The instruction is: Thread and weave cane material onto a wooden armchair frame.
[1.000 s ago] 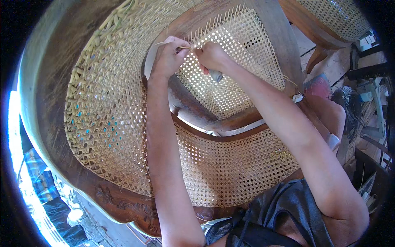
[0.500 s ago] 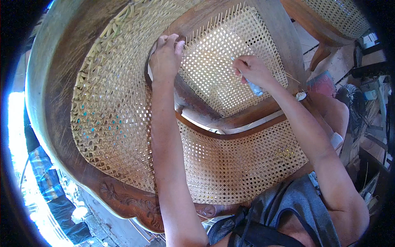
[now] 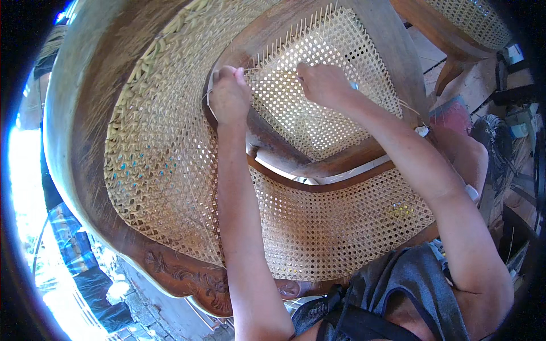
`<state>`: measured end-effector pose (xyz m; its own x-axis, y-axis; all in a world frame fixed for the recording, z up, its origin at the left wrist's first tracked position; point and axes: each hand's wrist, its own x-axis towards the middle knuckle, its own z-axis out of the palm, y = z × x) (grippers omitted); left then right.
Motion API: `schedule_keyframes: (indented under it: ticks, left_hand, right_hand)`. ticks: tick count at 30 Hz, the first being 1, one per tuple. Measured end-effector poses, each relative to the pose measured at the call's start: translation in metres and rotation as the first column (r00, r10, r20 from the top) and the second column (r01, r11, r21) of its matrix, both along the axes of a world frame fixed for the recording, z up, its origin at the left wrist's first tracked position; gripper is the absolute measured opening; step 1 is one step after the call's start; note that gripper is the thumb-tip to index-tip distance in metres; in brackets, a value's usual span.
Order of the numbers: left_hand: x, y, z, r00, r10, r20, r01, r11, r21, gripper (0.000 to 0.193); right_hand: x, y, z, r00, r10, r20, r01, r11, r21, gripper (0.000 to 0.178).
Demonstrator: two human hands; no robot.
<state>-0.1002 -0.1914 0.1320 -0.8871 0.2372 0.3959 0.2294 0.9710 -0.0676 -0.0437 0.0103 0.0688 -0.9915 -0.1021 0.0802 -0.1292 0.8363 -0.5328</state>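
Head view: left hand (image 3: 230,95), upper centre-left of frame, fingers curled, pinching thin cane strand (image 3: 251,69). Right hand (image 3: 325,84), upper centre, closed around blue-ended tool (image 3: 354,86), mostly hidden by palm. Cane seat panel (image 3: 318,128), upper centre; thin pegs (image 3: 302,27) along its upper-left edge. Woven cane backrest (image 3: 153,187), left to lower centre; second cane chair (image 3: 469,20), upper right.

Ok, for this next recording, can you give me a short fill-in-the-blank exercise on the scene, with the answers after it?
1. The right hand is over the woven panel, to the ____ of the left hand.
2. The row of pegs lines the panel's ____, not lower, edge.
3. Leaf-like shapes are ____ into the brown wooden rim.

Missing words: right; upper; carved.
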Motion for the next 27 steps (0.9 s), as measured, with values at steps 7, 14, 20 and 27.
schedule_keyframes:
  ticks: [7, 14, 20, 27]
  left_hand:
    - [-0.014, -0.017, -0.003, 0.992, -0.104, 0.067, 0.085, 0.965, 0.249, 0.024]
    - [-0.010, 0.004, 0.009, 0.988, -0.049, 0.145, 0.031, 0.992, 0.119, 0.027]
    - [-0.022, -0.005, 0.012, 0.972, -0.074, 0.222, 0.020, 0.971, 0.238, 0.029]
    - [-0.023, 0.013, 0.008, 0.960, -0.059, 0.272, -0.001, 0.977, 0.214, 0.031]
  right_hand:
    - [0.009, 0.023, -0.004, 0.999, 0.011, 0.044, -0.011, 1.000, 0.008, 0.015]
    - [0.062, 0.107, -0.057, 0.989, -0.140, 0.052, 0.136, 0.988, 0.076, 0.012]
    - [0.098, 0.137, -0.054, 0.982, -0.182, 0.043, 0.181, 0.983, 0.017, 0.018]
    - [0.109, 0.155, -0.067, 0.966, -0.258, 0.014, 0.259, 0.963, -0.082, 0.019]
